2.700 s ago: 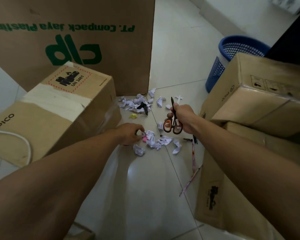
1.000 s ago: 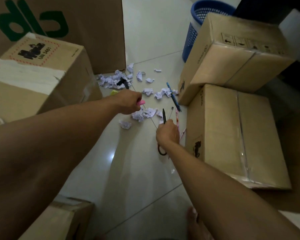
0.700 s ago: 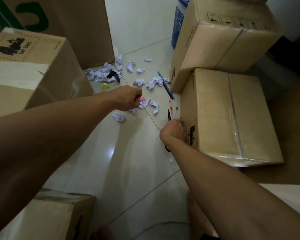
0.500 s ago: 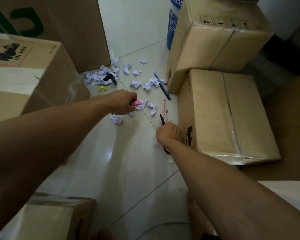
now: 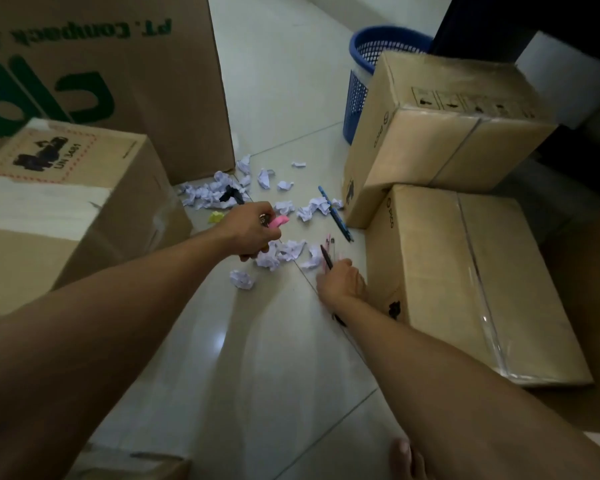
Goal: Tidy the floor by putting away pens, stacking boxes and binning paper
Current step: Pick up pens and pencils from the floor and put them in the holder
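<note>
My left hand (image 5: pixel 252 230) grips a pink pen (image 5: pixel 279 221) just above the floor, over several crumpled white paper balls (image 5: pixel 284 251). My right hand (image 5: pixel 340 282) is down on the tiles against the lower cardboard box (image 5: pixel 465 271). It holds black-handled scissors (image 5: pixel 326 258), blade pointing away from me and a handle loop showing under the wrist. Its fingertips are beside thin pink pens (image 5: pixel 329 239) on the floor. A blue pen (image 5: pixel 336 214) lies further off by the boxes. The blue mesh bin (image 5: pixel 368 64) stands behind the upper box (image 5: pixel 447 133).
More paper balls (image 5: pixel 205 194) and a small black object (image 5: pixel 231 195) lie by the big printed carton (image 5: pixel 101 64). A yellow scrap (image 5: pixel 216 217) sits near the taped box (image 5: pixel 66 188) at left. Another box corner (image 5: pixel 125 462) shows at bottom left; my foot (image 5: pixel 404 459) at bottom.
My right hand came down with the scissors from above the paper to the floor beside the lower box, by the pink pens. My left hand kept hold of the pink pen.
</note>
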The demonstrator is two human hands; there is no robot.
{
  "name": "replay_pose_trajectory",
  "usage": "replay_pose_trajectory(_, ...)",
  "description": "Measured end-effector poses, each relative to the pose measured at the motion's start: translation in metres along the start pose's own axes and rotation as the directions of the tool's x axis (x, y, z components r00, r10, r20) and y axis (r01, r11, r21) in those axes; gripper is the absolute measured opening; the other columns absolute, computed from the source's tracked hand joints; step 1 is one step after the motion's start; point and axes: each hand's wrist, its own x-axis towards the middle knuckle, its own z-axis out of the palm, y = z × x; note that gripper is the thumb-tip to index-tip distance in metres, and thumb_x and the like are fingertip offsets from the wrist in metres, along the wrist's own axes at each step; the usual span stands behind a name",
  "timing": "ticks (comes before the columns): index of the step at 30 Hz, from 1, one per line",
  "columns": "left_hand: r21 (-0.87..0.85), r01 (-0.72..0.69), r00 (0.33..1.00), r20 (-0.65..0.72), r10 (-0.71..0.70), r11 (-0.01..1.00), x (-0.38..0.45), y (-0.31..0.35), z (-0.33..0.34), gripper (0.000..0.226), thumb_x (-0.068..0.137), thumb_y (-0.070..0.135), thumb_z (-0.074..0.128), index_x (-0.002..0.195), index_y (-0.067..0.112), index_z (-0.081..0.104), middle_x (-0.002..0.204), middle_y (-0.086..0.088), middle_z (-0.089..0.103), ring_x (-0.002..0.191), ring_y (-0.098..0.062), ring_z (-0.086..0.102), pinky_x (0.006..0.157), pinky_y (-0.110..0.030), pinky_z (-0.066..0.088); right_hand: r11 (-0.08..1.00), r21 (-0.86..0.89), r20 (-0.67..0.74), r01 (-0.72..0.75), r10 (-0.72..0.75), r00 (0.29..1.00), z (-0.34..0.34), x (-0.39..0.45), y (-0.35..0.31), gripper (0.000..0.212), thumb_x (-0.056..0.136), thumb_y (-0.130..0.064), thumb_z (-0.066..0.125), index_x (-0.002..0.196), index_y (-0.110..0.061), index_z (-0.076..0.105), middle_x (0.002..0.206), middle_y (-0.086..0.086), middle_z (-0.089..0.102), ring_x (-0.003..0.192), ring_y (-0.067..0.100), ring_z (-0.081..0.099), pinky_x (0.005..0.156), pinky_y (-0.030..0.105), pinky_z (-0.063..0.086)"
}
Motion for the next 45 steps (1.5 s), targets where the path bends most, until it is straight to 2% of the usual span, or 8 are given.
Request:
replay_pose_trajectory(4, -0.01, -0.073, 0.993, -0.096, 0.072, 0.997, 0.019, 0.009, 0.008, 0.017, 0.09, 0.018, 0.067, 0.105, 0.018, 0.059, 0.081, -0.01, 0.07, 0.051, -0.02, 0.061, 0.039, -0.023, 0.044, 1.0, 0.006, 0.055, 0.01, -0.011, 0.998, 0.004, 0.004, 0.006, 0.033, 0.099, -0.024, 0.052, 0.126, -0.007, 0.06, 0.127, 0.013, 0.065, 0.114, 0.031, 0.064, 0.079, 0.03, 0.046)
replay_pose_trajectory(8, 0.305, -0.244, 0.95, -0.115, 0.289, 0.921, 0.046, 0.024, 0.022, 0.019, 0.088, 0.026, 0.067, 0.103, 0.019, 0.06, 0.084, -0.002, 0.063, 0.072, -0.023, 0.058, 0.059, -0.027, 0.038, 0.988, 0.152, 0.007, 0.015, -0.016, 1.0, 0.012, 0.008, 0.02, 0.034, 0.097, -0.032, 0.05, 0.115, -0.005, 0.063, 0.114, 0.015, 0.068, 0.101, 0.033, 0.065, 0.074, 0.032, 0.047)
replay_pose_trajectory(14, 0.585, -0.376, 0.882, -0.012, 0.472, 0.718, 0.092, 0.032, 0.052, 0.016, 0.093, 0.019, 0.056, 0.107, 0.01, 0.054, 0.09, -0.014, 0.065, 0.071, -0.027, 0.05, 0.061, -0.036, 0.036, 0.924, 0.371, -0.06, -0.09, 0.121, 0.991, 0.02, 0.014, 0.027, 0.034, 0.098, -0.032, 0.047, 0.104, -0.004, 0.065, 0.097, 0.013, 0.069, 0.086, 0.029, 0.064, 0.074, 0.037, 0.055)
replay_pose_trajectory(23, 0.59, -0.558, 0.77, 0.108, 0.628, 0.583, 0.128, 0.034, 0.099, 0.031, 0.094, 0.011, 0.056, 0.125, 0.011, 0.059, 0.115, -0.015, 0.067, 0.085, -0.037, 0.065, 0.064, -0.036, 0.044, 0.92, 0.385, -0.107, -0.077, 0.127, 0.986, 0.026, 0.021, 0.032, 0.031, 0.096, -0.031, 0.05, 0.097, -0.004, 0.065, 0.088, 0.012, 0.067, 0.076, 0.028, 0.06, 0.063, 0.033, 0.045)
replay_pose_trajectory(27, 0.649, -0.508, 0.826, 0.181, 0.535, 0.566, 0.138, 0.041, 0.108, 0.031, 0.095, 0.012, 0.051, 0.126, 0.011, 0.056, 0.113, -0.015, 0.068, 0.094, -0.034, 0.065, 0.071, -0.035, 0.042, 0.924, 0.374, -0.11, -0.077, 0.126, 0.986, 0.027, 0.023, 0.034, 0.029, 0.095, -0.031, 0.051, 0.09, -0.004, 0.062, 0.083, 0.012, 0.066, 0.07, 0.025, 0.056, 0.058, 0.031, 0.038)
replay_pose_trajectory(34, 0.74, -0.516, 0.826, 0.296, 0.48, 0.432, 0.12, 0.023, 0.101, 0.038, 0.093, 0.009, 0.052, 0.131, 0.01, 0.05, 0.114, -0.014, 0.062, 0.097, -0.035, 0.064, 0.062, -0.034, 0.036, 0.93, 0.357, -0.059, -0.082, 0.11, 0.992, 0.021, 0.022, 0.03, 0.033, 0.094, -0.034, 0.049, 0.102, -0.005, 0.064, 0.094, 0.013, 0.069, 0.083, 0.031, 0.064, 0.065, 0.034, 0.049)
replay_pose_trajectory(39, 0.679, -0.508, 0.831, 0.223, 0.51, 0.53, 0.099, 0.011, 0.078, 0.028, 0.093, 0.013, 0.051, 0.121, 0.008, 0.052, 0.099, -0.014, 0.062, 0.085, -0.036, 0.062, 0.065, -0.04, 0.044, 0.92, 0.382, -0.003, -0.088, 0.097, 0.995, 0.015, 0.019, 0.027, 0.038, 0.091, -0.037, 0.048, 0.095, -0.004, 0.067, 0.094, 0.013, 0.07, 0.086, 0.034, 0.066, 0.073, 0.038, 0.056)
replay_pose_trajectory(45, 0.253, -0.285, 0.957, 0.023, 0.288, 0.925, 0.078, 0.006, 0.044, 0.011, 0.097, 0.025, 0.056, 0.103, 0.016, 0.058, 0.079, -0.003, 0.066, 0.059, -0.026, 0.064, 0.052, -0.033, 0.05, 0.85, 0.525, -0.025, -0.034, 0.055, 0.998, 0.008, 0.011, 0.019, 0.024, 0.089, -0.03, 0.05, 0.075, -0.012, 0.058, 0.076, 0.008, 0.063, 0.077, 0.032, 0.064, 0.062, 0.032, 0.044)
